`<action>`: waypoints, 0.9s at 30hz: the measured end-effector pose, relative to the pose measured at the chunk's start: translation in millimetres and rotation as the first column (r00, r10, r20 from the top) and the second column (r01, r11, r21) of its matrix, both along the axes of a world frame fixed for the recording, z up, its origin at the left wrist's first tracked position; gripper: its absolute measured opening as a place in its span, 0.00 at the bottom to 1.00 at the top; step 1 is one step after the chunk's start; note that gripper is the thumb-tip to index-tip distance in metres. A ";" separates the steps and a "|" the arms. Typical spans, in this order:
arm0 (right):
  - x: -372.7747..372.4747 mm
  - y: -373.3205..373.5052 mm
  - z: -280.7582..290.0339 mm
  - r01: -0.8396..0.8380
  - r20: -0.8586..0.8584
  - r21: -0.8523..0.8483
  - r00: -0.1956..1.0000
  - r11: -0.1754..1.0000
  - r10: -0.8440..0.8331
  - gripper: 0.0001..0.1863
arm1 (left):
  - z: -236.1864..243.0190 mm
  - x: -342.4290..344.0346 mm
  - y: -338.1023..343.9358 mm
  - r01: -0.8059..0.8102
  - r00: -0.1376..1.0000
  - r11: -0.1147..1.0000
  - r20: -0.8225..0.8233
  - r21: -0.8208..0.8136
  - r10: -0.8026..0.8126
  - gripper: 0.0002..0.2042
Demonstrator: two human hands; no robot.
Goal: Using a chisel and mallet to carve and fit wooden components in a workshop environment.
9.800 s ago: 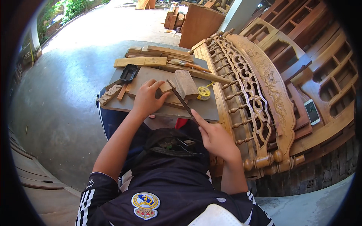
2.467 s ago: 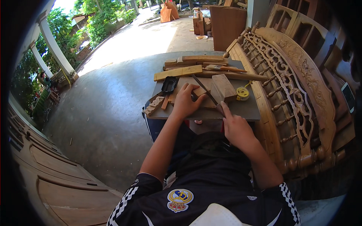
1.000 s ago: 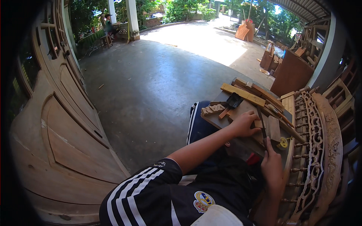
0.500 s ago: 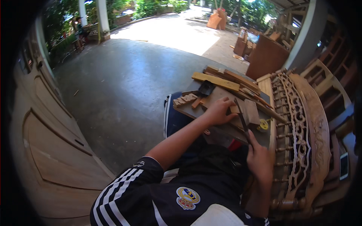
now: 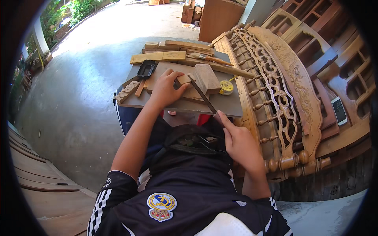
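Note:
My right hand (image 5: 241, 142) is closed round the near end of a long, dark, narrow file (image 5: 204, 95), which slants up and leftward over the work. The file's tip lies beside a small wooden piece (image 5: 182, 80) pinched between the thumb and fingers of my left hand (image 5: 166, 88). Beneath that hand is a flat wooden board (image 5: 160, 72) on a grey-topped work table (image 5: 227, 106). A thick wooden block (image 5: 208, 77) sits just right of the file. Whether file and piece touch, I cannot tell.
A yellow tape measure (image 5: 226, 87) lies right of the block. A black tray (image 5: 146, 69), a yellowish plank (image 5: 157, 57) and carved wooden pieces (image 5: 128, 91) are beyond and left. A carved wooden panel (image 5: 293, 82) stands at the right; a phone (image 5: 339, 111) rests farther right.
The view has turned rightward and down, so the table and hands appear farther left. The file stays in my right hand and the small piece in my left.

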State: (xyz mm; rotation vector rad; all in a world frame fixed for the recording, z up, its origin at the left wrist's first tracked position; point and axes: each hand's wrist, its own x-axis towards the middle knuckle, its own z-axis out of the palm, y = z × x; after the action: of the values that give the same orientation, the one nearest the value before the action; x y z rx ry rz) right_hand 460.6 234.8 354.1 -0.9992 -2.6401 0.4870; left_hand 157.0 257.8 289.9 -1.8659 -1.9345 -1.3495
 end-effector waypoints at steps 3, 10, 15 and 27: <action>-12.5 11.0 0.5 -0.037 -0.078 0.001 0.996 0.999 0.037 0.32 | 9.5 2.0 -5.9 0.029 0.997 0.999 0.069 -0.043 -0.026 0.19; -75.0 46.8 -20.7 0.043 -0.107 0.090 0.994 0.995 -0.033 0.32 | 10.6 12.9 3.2 0.078 0.997 0.996 -0.008 -0.047 -0.079 0.19; -32.6 30.5 -17.4 -0.017 -0.003 -0.008 1.000 1.000 0.017 0.34 | -0.7 12.0 -0.2 -0.062 0.998 0.998 0.001 0.026 0.062 0.18; -66.0 43.6 -10.6 0.035 0.071 0.137 0.996 0.990 -0.045 0.34 | 6.8 14.3 2.4 0.014 1.000 1.000 -0.007 0.001 -0.014 0.18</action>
State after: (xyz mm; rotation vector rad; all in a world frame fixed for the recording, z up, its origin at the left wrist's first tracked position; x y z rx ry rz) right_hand 394.6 278.4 343.5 -1.0442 -2.6699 0.2619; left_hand 171.3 260.2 296.6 -1.8843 -1.9212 -1.3459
